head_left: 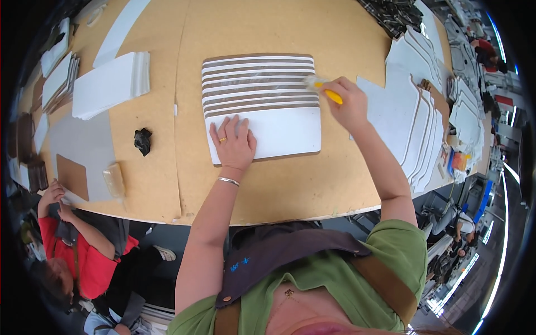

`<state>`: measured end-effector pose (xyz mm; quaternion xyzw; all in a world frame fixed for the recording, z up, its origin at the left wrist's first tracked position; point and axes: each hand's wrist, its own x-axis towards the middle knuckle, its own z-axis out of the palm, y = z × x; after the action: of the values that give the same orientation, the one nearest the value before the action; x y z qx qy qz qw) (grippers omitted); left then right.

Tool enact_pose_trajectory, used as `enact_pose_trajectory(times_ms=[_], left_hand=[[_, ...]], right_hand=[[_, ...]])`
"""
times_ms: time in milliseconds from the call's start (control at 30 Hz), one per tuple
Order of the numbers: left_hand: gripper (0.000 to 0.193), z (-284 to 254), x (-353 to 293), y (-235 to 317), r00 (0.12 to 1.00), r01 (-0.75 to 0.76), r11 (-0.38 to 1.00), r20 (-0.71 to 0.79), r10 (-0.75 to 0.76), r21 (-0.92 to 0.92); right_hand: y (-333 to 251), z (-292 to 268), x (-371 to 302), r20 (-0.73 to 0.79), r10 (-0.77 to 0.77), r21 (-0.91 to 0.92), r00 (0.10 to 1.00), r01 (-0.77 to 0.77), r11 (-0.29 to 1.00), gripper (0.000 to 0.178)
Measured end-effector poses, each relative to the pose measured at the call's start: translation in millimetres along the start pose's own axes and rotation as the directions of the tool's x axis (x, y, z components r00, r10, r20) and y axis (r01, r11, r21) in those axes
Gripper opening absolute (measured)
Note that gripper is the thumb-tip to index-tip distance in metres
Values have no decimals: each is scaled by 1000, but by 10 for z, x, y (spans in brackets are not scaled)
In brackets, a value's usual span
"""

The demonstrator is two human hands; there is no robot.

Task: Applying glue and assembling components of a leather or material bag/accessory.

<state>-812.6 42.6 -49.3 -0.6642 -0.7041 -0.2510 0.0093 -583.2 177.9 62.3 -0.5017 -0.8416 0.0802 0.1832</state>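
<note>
A stack of white sheets (285, 131) lies fanned out in front of me, its far part showing alternating white and brown strips (251, 84). My left hand (233, 139) rests flat on the nearest white sheet, fingers spread, just below the strips. In my right hand (349, 103) is a brush with a yellow handle (334, 97). Its pale bristles, somewhat blurred, are at the right ends of the strips; whether they touch I cannot tell. Faint shiny streaks show across the strips.
White panels (81, 86) are piled at the left, beside a crumpled black lump (143, 142). Curved white pieces (405, 123) lie stacked on the right. At the lower left, a co-worker in red (84, 254) handles a brown panel (72, 176) near a pale bottle (114, 181).
</note>
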Motion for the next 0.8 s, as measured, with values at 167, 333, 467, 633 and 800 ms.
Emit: enact_pose_trajectory(times_ms=[167,333,467,633,800], left_hand=[[28,-19,25,-22,1000,-20,1000,8,20,13],[28,12,2,-28,1000,4,1000,1,-4,-27],[29,15,2,-23,1000,13,1000,-8,-13,-27],[30,-1,6,-14,1000,-6,999,-7,6,-44],[28,11,2,-41,1000,12,999,-19,-13,-46]], right_hand=[[-776,330,7,-14,-293,320,956,282,905,23],[-312,127,-28,183,-176,150,967,149,977,24],[-130,-174,-50,241,-24,-112,970,52,992,19],[17,186,392,221,126,108,967,-153,982,11],[-110,284,675,-4,-102,-57,995,101,993,4]])
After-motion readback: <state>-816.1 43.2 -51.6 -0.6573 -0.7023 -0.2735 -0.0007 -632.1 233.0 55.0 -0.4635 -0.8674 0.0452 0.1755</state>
